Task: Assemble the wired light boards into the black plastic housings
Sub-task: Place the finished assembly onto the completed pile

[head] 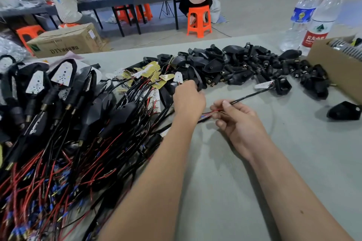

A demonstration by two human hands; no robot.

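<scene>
My left hand (189,100) reaches forward and grips a black plastic housing (195,77) at the edge of the housing pile (244,60). My right hand (237,121) pinches the black wire (248,97) of a light board; its red and black leads run under my fingers. That wire leads up to a white light board (263,84) lying against a black housing (282,85). Loose yellow and white boards (154,76) with wires lie beyond my left hand. Finished units (58,92) with red and black leads are heaped on the left.
A cardboard box (337,70) stands at the right edge, with two water bottles (313,15) behind it. One lone housing (343,110) lies at the right. Beyond the table: a carton (66,42), orange stools (198,20) and two seated people at another table.
</scene>
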